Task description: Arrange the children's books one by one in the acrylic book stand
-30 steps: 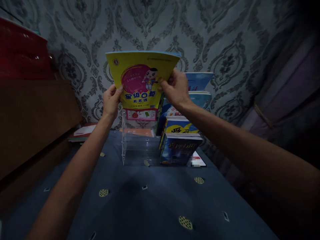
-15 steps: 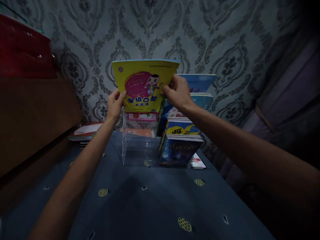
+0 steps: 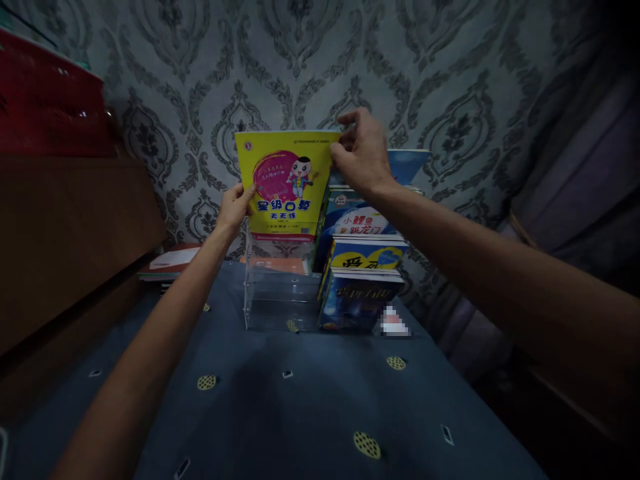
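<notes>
A yellow workbook (image 3: pixel 280 180) with a cartoon child and a magenta circle on its cover stands upright in the back of a clear acrylic book rack (image 3: pixel 247 287). My left hand (image 3: pixel 235 208) is closed on its left edge, thumb in front. At its upper right corner is my right hand (image 3: pixel 363 150), thumb by the edge and fingers apart, seemingly touching without a firm grip. Under the workbook shows a pink-red edge. To the right, the rack's tiers bear a teal book (image 3: pixel 363 217), a yellow-and-blue book (image 3: pixel 367 253) and dark blue books (image 3: pixel 360 300).
A blue patterned cloth (image 3: pixel 280 413) covers the surface under the rack. An orange book (image 3: pixel 280 265) lies behind the lower tiers. Left stand a brown wooden cabinet (image 3: pixel 75 233) with a red box (image 3: pixel 50 100) on it, and stacked books (image 3: pixel 173 259). A curtain (image 3: pixel 565 200) hangs at right.
The yellow workbook has moved down and stands straighter, covering more of the pink-red item beneath. My right hand has shifted up to its top corner and loosened; my left still holds the left edge.
</notes>
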`<action>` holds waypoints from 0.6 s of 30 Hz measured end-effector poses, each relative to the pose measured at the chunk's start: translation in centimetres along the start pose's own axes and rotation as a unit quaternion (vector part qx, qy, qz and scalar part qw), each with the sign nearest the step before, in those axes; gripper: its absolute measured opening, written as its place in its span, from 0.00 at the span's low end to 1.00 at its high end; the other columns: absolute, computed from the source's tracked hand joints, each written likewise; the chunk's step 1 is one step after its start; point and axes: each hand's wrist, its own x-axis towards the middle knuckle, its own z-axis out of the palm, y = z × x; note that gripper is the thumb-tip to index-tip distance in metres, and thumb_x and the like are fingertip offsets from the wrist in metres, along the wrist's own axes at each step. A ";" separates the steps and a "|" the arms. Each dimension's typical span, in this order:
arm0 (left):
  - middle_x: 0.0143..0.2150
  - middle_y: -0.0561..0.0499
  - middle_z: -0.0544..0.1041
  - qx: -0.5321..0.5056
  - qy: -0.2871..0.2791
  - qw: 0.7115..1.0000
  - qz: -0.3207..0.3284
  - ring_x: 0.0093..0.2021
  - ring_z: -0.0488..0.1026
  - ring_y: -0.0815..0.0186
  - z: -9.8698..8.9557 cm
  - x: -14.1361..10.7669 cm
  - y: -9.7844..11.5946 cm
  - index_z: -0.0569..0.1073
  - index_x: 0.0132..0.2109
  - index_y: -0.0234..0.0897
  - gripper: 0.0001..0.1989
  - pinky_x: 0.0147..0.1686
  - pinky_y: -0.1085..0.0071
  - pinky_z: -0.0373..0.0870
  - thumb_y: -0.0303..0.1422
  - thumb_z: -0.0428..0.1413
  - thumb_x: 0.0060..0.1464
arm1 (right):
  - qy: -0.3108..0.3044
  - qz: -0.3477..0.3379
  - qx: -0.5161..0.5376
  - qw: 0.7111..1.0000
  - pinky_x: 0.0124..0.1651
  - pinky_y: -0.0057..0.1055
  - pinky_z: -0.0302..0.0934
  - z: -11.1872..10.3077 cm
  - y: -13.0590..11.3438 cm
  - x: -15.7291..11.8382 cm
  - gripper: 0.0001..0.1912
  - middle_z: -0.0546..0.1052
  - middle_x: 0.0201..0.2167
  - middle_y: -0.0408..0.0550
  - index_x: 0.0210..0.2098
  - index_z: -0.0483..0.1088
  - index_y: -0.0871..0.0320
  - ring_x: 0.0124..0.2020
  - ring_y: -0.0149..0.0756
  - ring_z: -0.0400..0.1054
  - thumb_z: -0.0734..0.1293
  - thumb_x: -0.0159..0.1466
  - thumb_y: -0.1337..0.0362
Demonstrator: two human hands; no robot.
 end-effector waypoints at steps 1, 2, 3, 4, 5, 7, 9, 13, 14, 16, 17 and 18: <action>0.26 0.54 0.73 0.019 0.000 1.000 -0.005 0.25 0.68 0.69 -0.1 -0.1 -0.2 0.71 0.31 0.37 0.20 0.21 0.77 0.62 0.50 0.63 0.53 | 0.012 0.003 -0.006 1.000 0.48 0.51 0.71 -0.2 -0.2 0.1 0.18 0.77 0.44 0.51 0.54 0.62 0.51 0.42 0.49 0.74 0.64 0.65 0.57; 0.26 0.54 0.73 0.044 0.002 0.999 -0.006 0.27 0.69 0.68 -0.2 -0.1 -0.4 0.71 0.31 0.37 0.18 0.24 0.75 0.63 0.47 0.62 0.55 | 0.020 0.001 -0.016 1.000 0.49 0.52 0.70 -0.4 -0.5 0.1 0.18 0.77 0.45 0.52 0.53 0.63 0.50 0.43 0.50 0.74 0.64 0.65 0.57; 0.26 0.54 0.72 0.074 0.009 0.997 -0.003 0.30 0.71 0.66 -0.2 -0.1 -0.6 0.70 0.30 0.37 0.16 0.27 0.74 0.65 0.45 0.61 0.56 | 0.020 -0.006 -0.031 0.999 0.51 0.54 0.69 -0.5 -0.7 0.2 0.16 0.77 0.46 0.53 0.52 0.65 0.49 0.45 0.52 0.73 0.64 0.65 0.57; 0.27 0.53 0.72 0.102 0.022 0.995 0.001 0.33 0.72 0.65 -0.3 -0.2 -0.7 0.69 0.30 0.37 0.15 0.30 0.73 0.66 0.42 0.61 0.55 | 0.011 -0.019 -0.052 0.998 0.53 0.55 0.67 -0.6 -0.9 0.2 0.15 0.77 0.48 0.54 0.51 0.66 0.48 0.48 0.54 0.72 0.63 0.66 0.56; 0.28 0.53 0.72 0.123 0.039 0.992 0.005 0.35 0.72 0.64 -0.2 -0.2 -0.9 0.68 0.31 0.38 0.13 0.33 0.73 0.67 0.40 0.62 0.54 | 0.000 -0.033 -0.077 0.997 0.55 0.56 0.65 -0.7 -1.0 0.3 0.14 0.76 0.50 0.55 0.51 0.67 0.48 0.51 0.56 0.70 0.63 0.66 0.56; 0.32 0.52 0.73 0.127 0.064 0.990 0.003 0.37 0.73 0.64 0.0 -0.2 -1.0 0.67 0.35 0.38 0.13 0.37 0.71 0.69 0.36 0.64 0.49 | -0.018 -0.054 -0.128 0.990 0.58 0.57 0.62 -0.8 -1.2 0.4 0.14 0.75 0.52 0.56 0.50 0.69 0.49 0.56 0.58 0.67 0.62 0.67 0.56; 0.36 0.52 0.74 0.075 0.061 0.995 -0.007 0.39 0.74 0.63 0.4 -0.1 -0.9 0.65 0.40 0.40 0.18 0.40 0.70 0.70 0.34 0.65 0.46 | -0.033 -0.064 -0.167 0.983 0.58 0.57 0.61 -0.7 -1.1 0.6 0.16 0.75 0.53 0.57 0.52 0.69 0.52 0.57 0.59 0.66 0.61 0.67 0.57; 0.40 0.50 0.78 -0.041 0.000 0.999 -0.016 0.41 0.77 0.60 1.3 -0.2 -0.2 0.65 0.44 0.41 0.22 0.40 0.67 0.73 0.36 0.65 0.43 | -0.064 -0.043 -0.190 0.979 0.54 0.56 0.64 -0.5 -0.7 1.3 0.20 0.77 0.52 0.59 0.55 0.69 0.56 0.53 0.58 0.70 0.62 0.65 0.59; 0.40 0.50 0.79 -0.056 -0.013 0.998 -0.025 0.40 0.77 0.59 1.4 -0.3 0.0 0.67 0.44 0.40 0.21 0.39 0.67 0.73 0.37 0.65 0.43 | -0.081 -0.033 -0.193 0.977 0.53 0.55 0.64 -0.6 -0.7 1.5 0.20 0.78 0.51 0.59 0.54 0.70 0.56 0.52 0.57 0.71 0.63 0.64 0.59; 0.39 0.49 0.80 -0.073 -0.030 0.996 -0.047 0.38 0.78 0.59 1.4 -0.3 0.3 0.70 0.43 0.39 0.20 0.35 0.67 0.73 0.40 0.64 0.44 | -0.126 -0.022 -0.198 0.972 0.50 0.53 0.66 -1.0 -0.6 2.0 0.17 0.80 0.47 0.58 0.49 0.73 0.56 0.49 0.56 0.72 0.64 0.63 0.60; 0.38 0.49 0.81 -0.076 -0.033 0.995 -0.056 0.37 0.78 0.59 1.4 -0.3 0.3 0.71 0.42 0.39 0.20 0.33 0.68 0.73 0.42 0.64 0.44 | -0.149 -0.023 -0.200 0.968 0.48 0.52 0.66 -1.2 -0.6 2.2 0.15 0.80 0.45 0.58 0.46 0.74 0.56 0.47 0.56 0.73 0.64 0.62 0.61; 0.36 0.49 0.81 -0.078 -0.035 0.995 -0.061 0.35 0.78 0.59 1.3 -0.3 0.4 0.71 0.42 0.38 0.19 0.32 0.68 0.73 0.43 0.64 0.45 | -0.167 -0.026 -0.201 0.965 0.47 0.50 0.67 -1.4 -0.6 2.4 0.13 0.80 0.43 0.57 0.44 0.75 0.55 0.46 0.55 0.73 0.64 0.62 0.61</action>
